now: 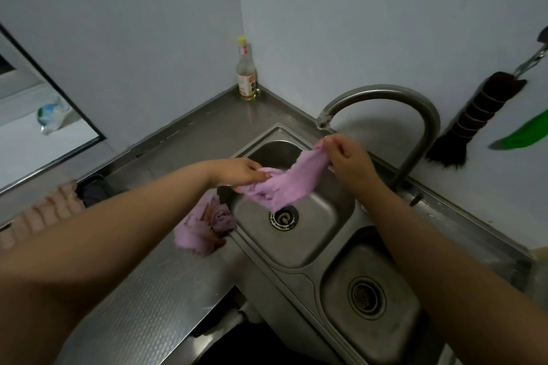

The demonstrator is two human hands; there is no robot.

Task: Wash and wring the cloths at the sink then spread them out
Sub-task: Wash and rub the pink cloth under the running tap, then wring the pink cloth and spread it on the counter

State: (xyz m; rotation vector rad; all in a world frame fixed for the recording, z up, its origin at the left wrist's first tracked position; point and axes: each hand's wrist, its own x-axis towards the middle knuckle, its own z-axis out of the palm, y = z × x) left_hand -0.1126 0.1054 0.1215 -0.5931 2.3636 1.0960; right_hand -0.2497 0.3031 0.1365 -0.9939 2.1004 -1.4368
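- The sink (299, 272) has two basins, each with one drain; the nearer basin sits lower right.
- A second bundle of cloths (204, 227), pink and brown, lies crumpled on the counter (154, 290) just left of the far basin.
- One pink cloth (281, 187) hangs stretched over the far basin, its long axis running from lower left up to the right.
- The left hand (237, 170) pinches its low end; the right hand (348, 157) pinches its high end, just under the tap (385, 95).
- One bottle (246, 71) stands in the far corner.

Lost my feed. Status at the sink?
Left hand and right hand both grip pink cloth over far basin. Second cloth bunched on counter. Nothing in the way.
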